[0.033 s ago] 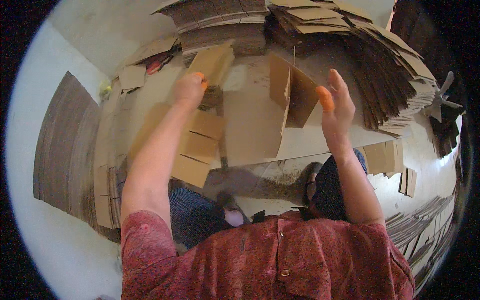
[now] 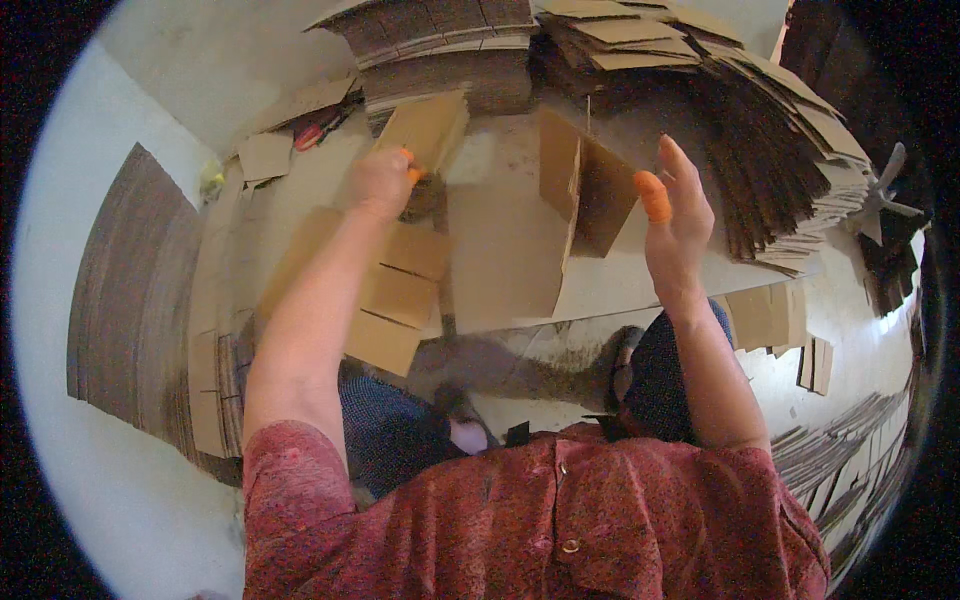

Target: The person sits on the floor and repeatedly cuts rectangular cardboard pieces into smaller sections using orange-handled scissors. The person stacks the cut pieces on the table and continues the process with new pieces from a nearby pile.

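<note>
My left hand (image 2: 383,183) is closed at the near edge of a flat brown cardboard piece (image 2: 428,122), with an orange cover on a digit; the fingertips are partly hidden. Below it, a slotted cardboard sheet (image 2: 395,290) lies partly under my left forearm. My right hand (image 2: 680,215) is held up with its fingers stretched out, and its thumb wears an orange cover. Just left of that hand, folded cardboard panels (image 2: 575,195) stand upright on the pale work surface (image 2: 500,270), crossing one another. No contact between them and my right hand shows.
Tall stacks of cardboard stand at the far middle (image 2: 445,60) and far right (image 2: 750,130). Another stack (image 2: 135,300) is by the left wall. A red object (image 2: 308,137) lies at the far left. More cardboard (image 2: 765,315) is on the floor at the right.
My left hand and the cardboard piece at it have shifted slightly toward me. My right hand has barely moved, and the standing panels look the same.
</note>
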`<state>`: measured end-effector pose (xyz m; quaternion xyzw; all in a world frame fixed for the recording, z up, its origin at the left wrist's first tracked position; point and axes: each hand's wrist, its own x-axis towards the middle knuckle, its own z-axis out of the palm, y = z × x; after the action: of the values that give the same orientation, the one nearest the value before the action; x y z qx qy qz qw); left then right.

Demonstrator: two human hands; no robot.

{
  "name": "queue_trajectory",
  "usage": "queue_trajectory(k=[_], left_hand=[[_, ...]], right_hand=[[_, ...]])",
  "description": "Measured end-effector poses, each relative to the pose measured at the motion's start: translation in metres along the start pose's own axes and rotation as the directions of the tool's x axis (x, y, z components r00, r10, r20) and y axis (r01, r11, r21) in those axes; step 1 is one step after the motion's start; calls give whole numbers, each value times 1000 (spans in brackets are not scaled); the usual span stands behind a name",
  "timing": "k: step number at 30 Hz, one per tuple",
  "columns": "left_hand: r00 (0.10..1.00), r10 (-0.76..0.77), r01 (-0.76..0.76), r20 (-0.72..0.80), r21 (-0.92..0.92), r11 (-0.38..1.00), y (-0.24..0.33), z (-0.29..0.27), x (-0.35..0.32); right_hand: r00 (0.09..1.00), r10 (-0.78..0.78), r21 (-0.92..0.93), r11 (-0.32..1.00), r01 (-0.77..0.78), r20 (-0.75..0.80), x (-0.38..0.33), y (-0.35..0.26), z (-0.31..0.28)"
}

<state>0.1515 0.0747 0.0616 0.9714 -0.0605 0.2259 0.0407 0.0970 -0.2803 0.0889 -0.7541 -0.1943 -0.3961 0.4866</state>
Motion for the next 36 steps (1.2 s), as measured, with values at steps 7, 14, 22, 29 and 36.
queue_trajectory(k=[7, 14, 22, 29, 36], left_hand=[[950, -265, 312, 165, -520, 795, -22, -9, 3], [966, -170, 251, 194, -551, 796, -12, -48, 7], [983, -45, -17, -178, -335, 942, 6, -38, -2], [766, 446, -590, -462, -233, 773, 125, -96, -35], [977, 2, -133, -214, -603, 786, 195, -91, -96]], right_hand=[[989, 1, 139, 990, -22, 146, 17, -41, -11], [816, 383, 545, 611, -575, 433, 37, -64, 16], [690, 378, 406, 598, -691, 617, 44, -73, 34], [571, 472, 581, 142, -801, 671, 55, -66, 23], [877, 388, 574, 664, -480, 283, 47, -48, -36]])
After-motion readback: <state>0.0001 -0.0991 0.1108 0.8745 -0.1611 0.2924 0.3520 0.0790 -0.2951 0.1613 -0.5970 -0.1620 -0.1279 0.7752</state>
